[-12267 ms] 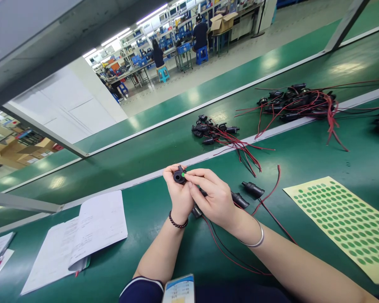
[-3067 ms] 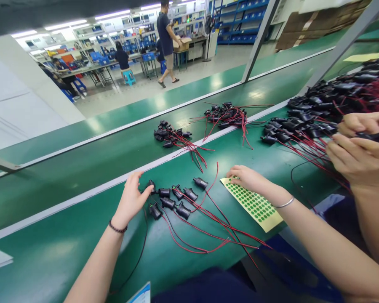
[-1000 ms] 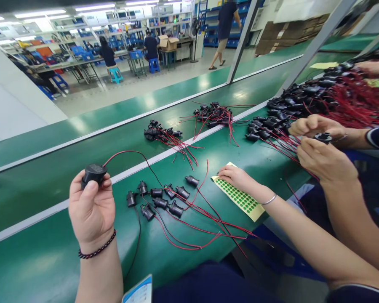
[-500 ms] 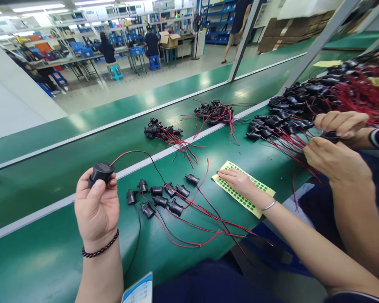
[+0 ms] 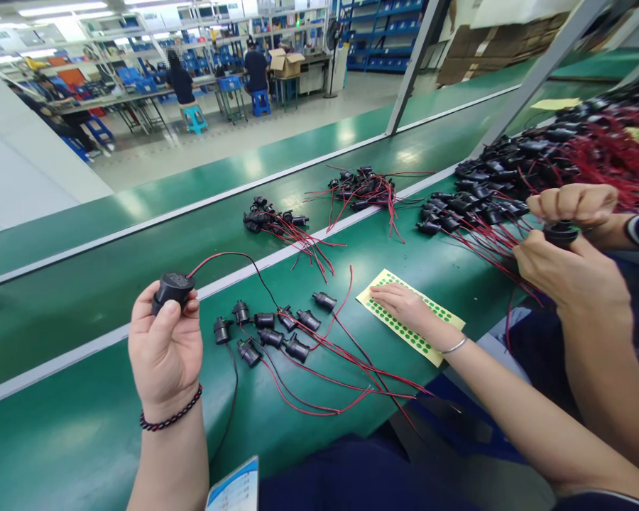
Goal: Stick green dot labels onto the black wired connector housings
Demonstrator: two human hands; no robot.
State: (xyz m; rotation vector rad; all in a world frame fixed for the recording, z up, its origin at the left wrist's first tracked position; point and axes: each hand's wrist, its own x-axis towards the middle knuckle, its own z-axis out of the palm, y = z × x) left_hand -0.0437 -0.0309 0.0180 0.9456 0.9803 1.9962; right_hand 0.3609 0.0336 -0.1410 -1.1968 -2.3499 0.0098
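The left grip is closed around one black housing, thumb across its near side and fingers behind, raised above the table; the housing is smooth, rounded and moulded-looking, with faint, unreadable marking on its flat face. A thin red-and-black lead arcs from it down toward the table. The right grip lies low over a pale yellow sheet of round green dots in rows, fingers together and fingertips at its left end; whether a dot is pinched cannot be told. Between the hands lie nine similar cylindrical housings, some with side tabs, their slender red and black wires trailing rightward. The table surface is glossy green, crossed by a flat white strip. Two wired clusters lie farther out. At right, a co-worker's hands hold another black part.
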